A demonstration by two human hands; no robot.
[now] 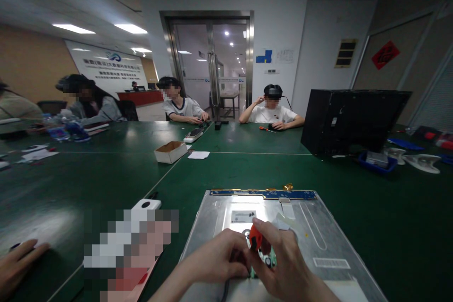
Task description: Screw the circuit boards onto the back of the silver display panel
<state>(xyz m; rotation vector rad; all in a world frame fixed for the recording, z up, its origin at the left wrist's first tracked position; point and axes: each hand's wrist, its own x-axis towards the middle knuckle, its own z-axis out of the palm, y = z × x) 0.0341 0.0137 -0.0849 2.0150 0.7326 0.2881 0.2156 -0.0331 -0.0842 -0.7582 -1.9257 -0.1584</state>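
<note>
The red tool is over the green board, near the middle of the panel, and the panel lies flat on the surface, directly before the person. The right hand pinches this tool between thumb and fingers; its lower end is hidden, so I cannot tell if it touches the board. The left hand is curled low beside it, with the fingertips at the board's edge, but whether they grip something I cannot tell. As for progress, the metal back of the panel is already uncovered, and this part looks done. The board is on the panel, and along the far edge the blue strip is also in place, with the white ribbon running to it. Therefore I judge that the work at the board is in its middle and not finished; how much is left there, the hands do not let me see. Farther out, a black casing stands at the right beside a blue tray, an open box is ahead, and a co-worker's hand rests at the left.
</note>
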